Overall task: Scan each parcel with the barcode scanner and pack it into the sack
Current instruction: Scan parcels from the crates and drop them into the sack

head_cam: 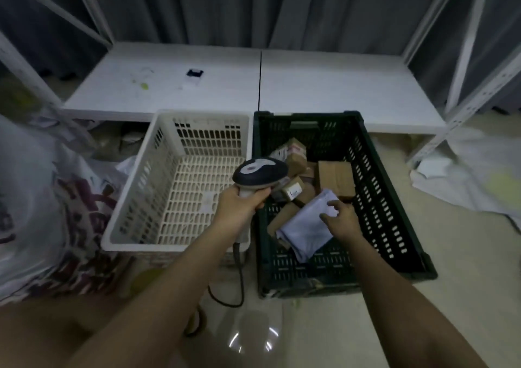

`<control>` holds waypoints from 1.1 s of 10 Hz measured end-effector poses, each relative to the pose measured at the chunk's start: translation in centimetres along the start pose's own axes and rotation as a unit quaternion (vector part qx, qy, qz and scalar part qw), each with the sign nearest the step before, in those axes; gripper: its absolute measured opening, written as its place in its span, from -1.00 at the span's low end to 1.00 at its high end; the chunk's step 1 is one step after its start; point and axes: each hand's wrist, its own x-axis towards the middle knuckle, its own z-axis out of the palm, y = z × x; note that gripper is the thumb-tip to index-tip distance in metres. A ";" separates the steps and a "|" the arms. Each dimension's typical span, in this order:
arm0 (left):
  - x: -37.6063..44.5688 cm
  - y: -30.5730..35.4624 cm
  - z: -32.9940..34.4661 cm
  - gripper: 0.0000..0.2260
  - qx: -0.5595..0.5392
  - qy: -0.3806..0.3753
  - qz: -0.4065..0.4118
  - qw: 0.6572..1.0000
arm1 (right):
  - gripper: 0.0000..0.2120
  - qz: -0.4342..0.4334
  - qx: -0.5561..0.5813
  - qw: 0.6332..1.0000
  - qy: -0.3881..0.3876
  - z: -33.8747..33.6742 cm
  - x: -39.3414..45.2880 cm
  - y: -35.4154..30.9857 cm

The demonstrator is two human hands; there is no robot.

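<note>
My left hand (239,205) grips the handle of a grey and white barcode scanner (260,173), its head pointing right over the edge of a dark green crate (394,226). Inside that crate lie several brown cardboard parcels (335,179) and a white soft parcel (307,226). My right hand (342,219) rests on the white parcel's upper right corner, fingers curled over its edge. A white sack with purple print (42,212) bulges at the far left.
An empty cream crate (132,198) stands left of the green one. The scanner's cable (239,283) trails over the floor between them. A low white shelf (253,86) with metal uprights runs behind. White sheeting (465,184) lies on the floor at right.
</note>
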 end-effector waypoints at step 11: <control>1.2 -7.7 -1.9 -0.88 -0.037 -0.001 -0.111 0.993 | -0.31 0.089 -0.083 0.963 -0.241 8.7 3.8 1.3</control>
